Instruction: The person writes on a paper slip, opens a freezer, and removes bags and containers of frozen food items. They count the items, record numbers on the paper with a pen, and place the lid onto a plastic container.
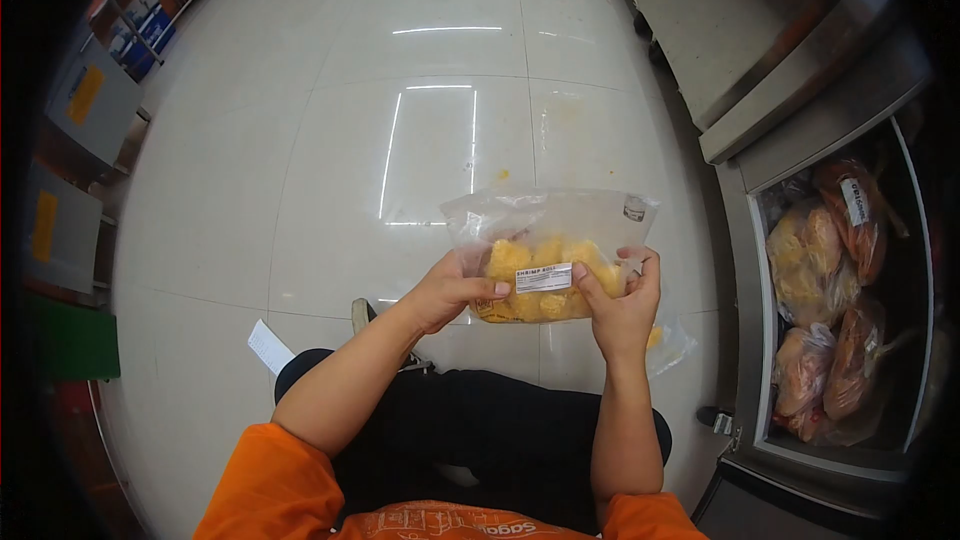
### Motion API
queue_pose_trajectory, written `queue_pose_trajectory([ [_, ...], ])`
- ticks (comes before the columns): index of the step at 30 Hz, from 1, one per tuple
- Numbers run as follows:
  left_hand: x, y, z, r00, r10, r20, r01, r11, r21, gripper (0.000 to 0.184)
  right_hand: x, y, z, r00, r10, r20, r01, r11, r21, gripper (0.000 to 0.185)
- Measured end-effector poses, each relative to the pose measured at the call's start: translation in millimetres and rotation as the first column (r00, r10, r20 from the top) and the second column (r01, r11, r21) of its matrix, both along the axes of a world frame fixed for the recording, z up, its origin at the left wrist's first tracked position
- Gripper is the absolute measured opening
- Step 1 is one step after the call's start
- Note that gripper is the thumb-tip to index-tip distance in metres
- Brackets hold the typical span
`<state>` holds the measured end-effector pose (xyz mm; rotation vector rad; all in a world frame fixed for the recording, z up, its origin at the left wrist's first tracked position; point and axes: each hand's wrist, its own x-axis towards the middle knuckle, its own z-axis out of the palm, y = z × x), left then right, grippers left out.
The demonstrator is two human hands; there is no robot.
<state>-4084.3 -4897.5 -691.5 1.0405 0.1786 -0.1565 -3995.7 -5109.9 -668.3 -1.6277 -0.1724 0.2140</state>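
Note:
Between my two hands is a clear plastic bag of shrimp rolls [560, 250], yellow breaded pieces under a white label that reads "SHRIMP ROLL". My left hand [448, 295] grips its left side, thumb lying across the front beside the label. On the right side, my right hand [622, 305] pinches the bag with the thumb pressed near the label's edge. The bag's top part spreads loose and holds no pieces. Behind it, low at the right, another clear plastic bag [675, 348] with something yellow shows partly on the floor.
An open steel drawer or compartment [745, 280] at the right holds several bagged frozen foods [810, 260]. A white paper [268, 345] lies on the tiled floor [330, 160] at left. Grey bins [95, 105] and a green box [75, 340] line the left side.

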Motion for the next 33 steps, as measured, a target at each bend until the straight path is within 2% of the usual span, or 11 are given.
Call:
queue_pose_trajectory([
  [8,-4,-11,-1,0.999,-0.043,0.011,0.040,0.983,0.178,0.060,0,4,-3,0.992,-0.039,0.119,0.075,0.946,-0.315,0.068],
  [14,4,-7,-3,0.991,-0.123,-0.051,0.131,0.966,0.224,0.058,25,-16,-31,0.973,0.031,0.227,-0.019,0.998,-0.054,0.047],
  [17,15,-7,-24,0.973,-0.194,-0.124,0.225,0.916,0.333,0.064,41,-43,-29,0.987,0.159,-0.026,-0.161,0.973,-0.164,0.028],
  [22,19,-5,-75,0.970,0.244,0.016,-0.188,0.702,0.687,0.071,49,-92,-70,0.921,-0.055,-0.387,-0.114,0.910,-0.399,0.019],
  [24,-3,3,-41,0.947,0.285,0.149,-0.301,0.625,0.720,0.067,58,-123,-118,0.907,-0.243,-0.345,-0.030,0.778,-0.627,0.019],
  [26,-41,8,3,0.921,0.312,0.233,-0.383,0.609,0.695,0.064,75,-161,-159,0.961,-0.140,-0.237,-0.119,0.566,-0.816,0.036],
  [27,-69,13,26,0.922,0.284,0.262,-0.378,0.530,0.759,0.061,84,-168,-160,0.996,-0.035,-0.083,-0.063,0.395,-0.917,0.049],
  [28,-102,13,41,0.927,0.249,0.281,-0.368,0.454,0.811,0.059,67,-155,-137,0.997,-0.047,0.060,0.075,0.472,-0.878,0.066],
  [30,-184,17,51,0.946,0.181,0.270,-0.296,0.135,0.946,0.059,46,-151,-115,0.972,0.080,0.220,0.177,0.366,-0.914,0.099],
  [32,-268,10,43,0.963,0.186,0.194,-0.176,-0.106,0.979,0.060,-17,-122,-74,0.911,0.287,0.296,0.150,0.437,-0.887,0.099],
  [33,-307,11,29,0.963,0.217,0.157,-0.115,-0.195,0.974,0.061,-48,-119,-70,0.897,0.404,0.180,0.047,0.317,-0.947,0.091],
])
